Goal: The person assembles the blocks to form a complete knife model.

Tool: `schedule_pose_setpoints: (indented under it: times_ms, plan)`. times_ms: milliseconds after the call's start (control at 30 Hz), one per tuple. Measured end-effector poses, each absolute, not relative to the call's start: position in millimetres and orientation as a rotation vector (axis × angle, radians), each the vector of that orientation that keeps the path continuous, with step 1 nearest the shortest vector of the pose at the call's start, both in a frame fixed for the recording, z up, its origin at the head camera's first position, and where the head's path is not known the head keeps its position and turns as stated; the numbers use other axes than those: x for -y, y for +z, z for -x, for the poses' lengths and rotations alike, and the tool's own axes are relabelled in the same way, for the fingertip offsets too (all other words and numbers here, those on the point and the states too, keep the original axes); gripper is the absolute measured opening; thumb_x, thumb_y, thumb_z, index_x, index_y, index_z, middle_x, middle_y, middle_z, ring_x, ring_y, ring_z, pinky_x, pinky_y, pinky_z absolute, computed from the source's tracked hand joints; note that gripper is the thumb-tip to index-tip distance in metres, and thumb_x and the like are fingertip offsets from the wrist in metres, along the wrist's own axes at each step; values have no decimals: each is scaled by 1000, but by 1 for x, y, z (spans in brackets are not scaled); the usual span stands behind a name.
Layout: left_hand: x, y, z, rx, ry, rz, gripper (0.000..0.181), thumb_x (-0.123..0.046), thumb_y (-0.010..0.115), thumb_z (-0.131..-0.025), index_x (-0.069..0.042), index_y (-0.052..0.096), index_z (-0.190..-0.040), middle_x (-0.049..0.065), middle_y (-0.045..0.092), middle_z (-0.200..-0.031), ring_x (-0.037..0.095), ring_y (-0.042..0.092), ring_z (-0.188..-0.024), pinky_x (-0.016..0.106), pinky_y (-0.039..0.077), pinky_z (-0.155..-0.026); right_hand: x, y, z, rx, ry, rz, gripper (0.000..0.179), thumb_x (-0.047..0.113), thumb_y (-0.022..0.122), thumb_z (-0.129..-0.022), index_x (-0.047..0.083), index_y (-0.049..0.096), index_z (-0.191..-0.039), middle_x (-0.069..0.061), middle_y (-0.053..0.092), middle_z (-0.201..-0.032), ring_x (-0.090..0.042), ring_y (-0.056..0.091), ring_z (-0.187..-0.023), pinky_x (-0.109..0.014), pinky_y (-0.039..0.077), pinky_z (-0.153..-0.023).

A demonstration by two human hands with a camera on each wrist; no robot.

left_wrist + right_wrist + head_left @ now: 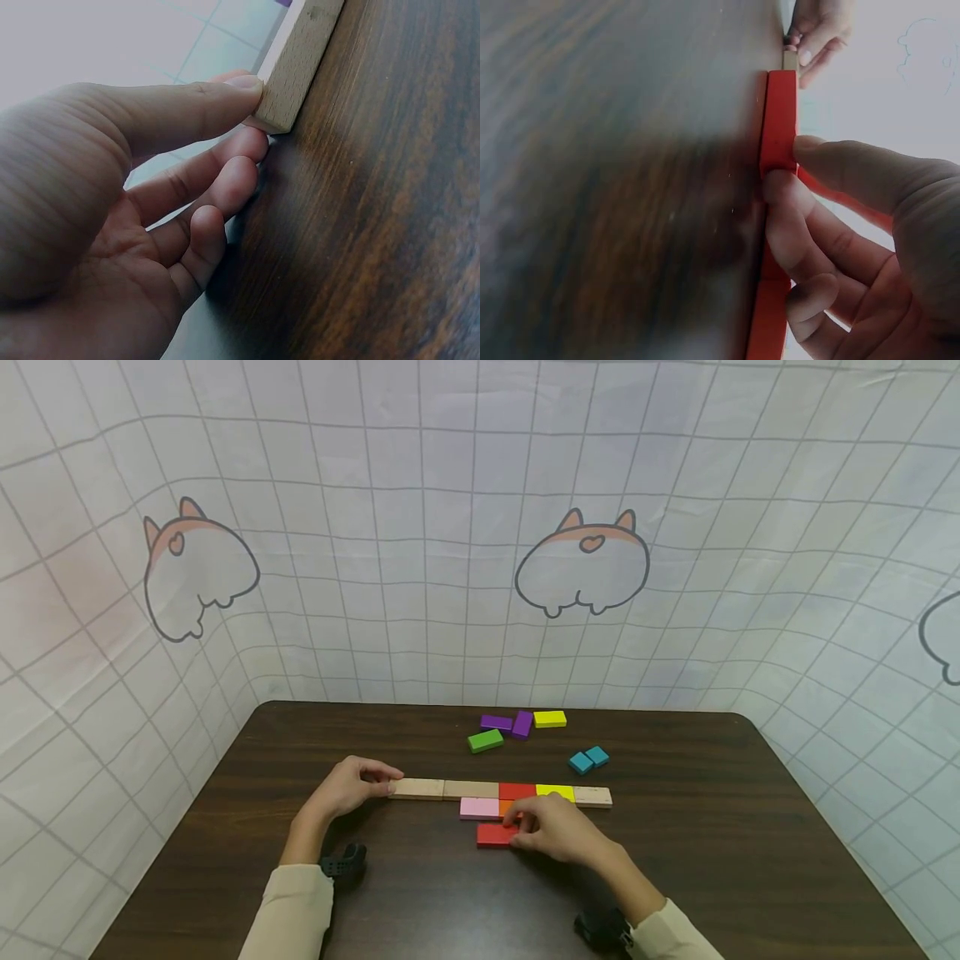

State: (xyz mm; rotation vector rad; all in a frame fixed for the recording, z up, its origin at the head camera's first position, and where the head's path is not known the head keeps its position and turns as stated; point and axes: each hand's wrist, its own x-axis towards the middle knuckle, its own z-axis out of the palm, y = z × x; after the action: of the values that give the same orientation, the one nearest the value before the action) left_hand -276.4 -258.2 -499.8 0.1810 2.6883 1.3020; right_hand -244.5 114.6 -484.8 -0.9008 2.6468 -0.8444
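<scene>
My left hand [348,792] pinches the left end of a plain wooden block [418,788], thumb on its near side. That block begins a row with another wooden block [471,790], a red block [517,791], a yellow block [555,791] and a wooden block [593,797] at the right. Below the row lie a pink block [479,808] and an orange block, partly covered by my right hand [561,832]. This hand grips the right end of a nearer red block [493,836] between thumb and fingers. In the right wrist view, the red block [780,116] rests along the tabletop.
Beyond the row lie two purple blocks [496,723], a yellow block [550,719] and a green block [485,741]. Two teal blocks [581,762] touch farther right. All stand on a dark wooden table [720,860], with a white gridded cloth [420,635] behind.
</scene>
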Motion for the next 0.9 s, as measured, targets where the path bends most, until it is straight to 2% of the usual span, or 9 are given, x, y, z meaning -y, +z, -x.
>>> schedule_pose_setpoints:
  times_ms: [900]
  plan:
    - [256,-500,275,-2706,1298,-175,18,-16,77,-92,-16,81,-110,3,69,-93,18,57,-81,33,47,-74,-90,-483,252,-2682,-834,921,19,18,81,-88,16,75,-106,8,68,-78,-6,55,-68,-24,46,-65]
